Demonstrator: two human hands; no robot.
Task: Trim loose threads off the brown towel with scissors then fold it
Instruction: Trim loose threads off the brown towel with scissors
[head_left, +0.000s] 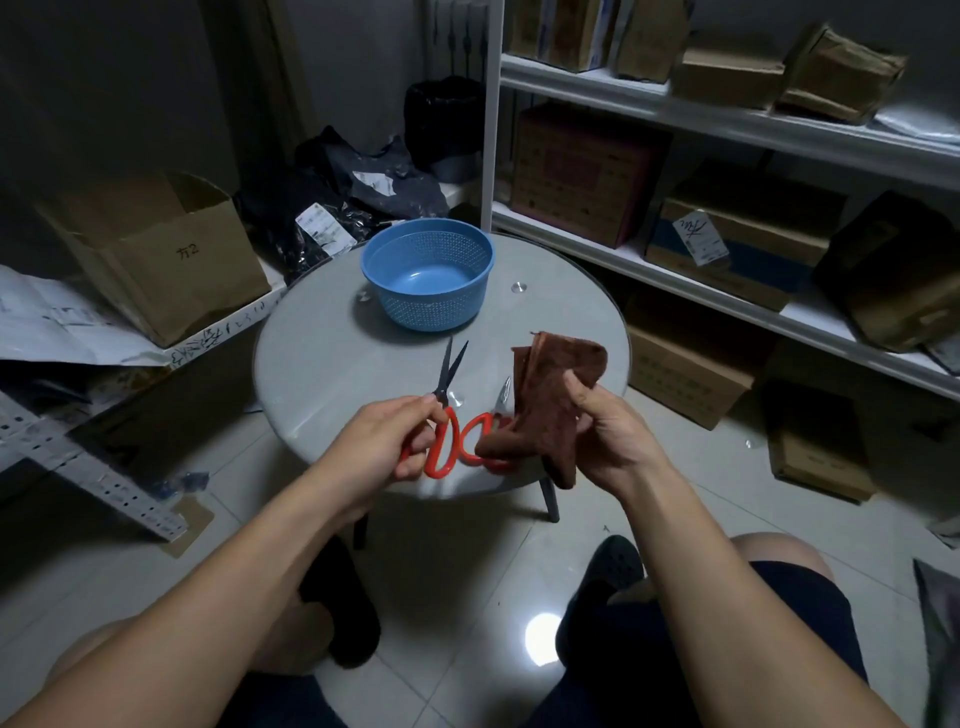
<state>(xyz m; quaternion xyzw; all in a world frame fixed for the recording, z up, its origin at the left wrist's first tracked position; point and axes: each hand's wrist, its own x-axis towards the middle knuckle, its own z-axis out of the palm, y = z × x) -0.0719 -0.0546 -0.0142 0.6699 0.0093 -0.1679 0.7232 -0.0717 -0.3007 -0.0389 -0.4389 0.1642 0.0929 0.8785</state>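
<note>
My left hand (384, 441) grips red-handled scissors (445, 415) over the near edge of the round glass table (332, 364); the dark blades are slightly apart and point away from me. Just to the right, my right hand (608, 431) holds up the small brown towel (550, 400), which hangs bunched and partly doubled over. The scissors and the towel are a short gap apart. A second pair of red-handled scissors (483, 436) lies on the table behind the towel, partly hidden by it.
A blue plastic basket (427, 273) stands at the table's far side. White shelves (727, 119) with cardboard boxes fill the right. An open cardboard box (156, 254) and dark bags (332, 208) sit at the left. My knees are below the table.
</note>
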